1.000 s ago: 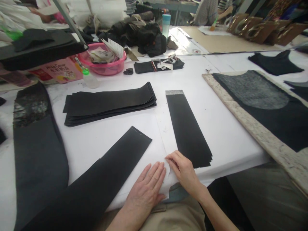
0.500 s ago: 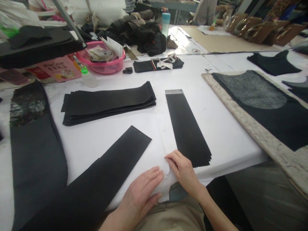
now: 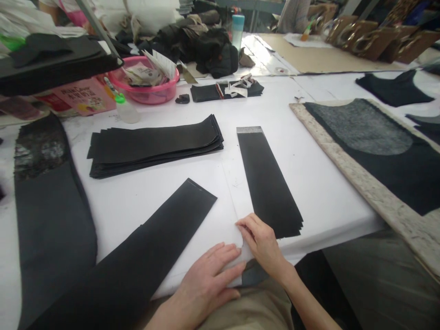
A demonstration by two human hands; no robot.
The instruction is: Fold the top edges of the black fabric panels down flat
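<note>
White sheet material lies on the counter at its near edge, and both my hands work its lower corner. My left hand rests palm down on the sheet, fingers extended and close together, with nothing enclosed in its grip. My right hand sits just beside it, fingertips curled down onto the sheet's corner; I cannot tell whether its grip pinches the edge or only presses it.

A long black strip lies diagonally to the left of my left hand, running off the near edge. A second black strip stack, with a grey band at its far end, lies just beyond my right hand. A thicker stack of black strips lies farther back on the counter. A pink bowl holding paper scraps stands near the far edge. A speckled board carrying dark fabric occupies the right side.
</note>
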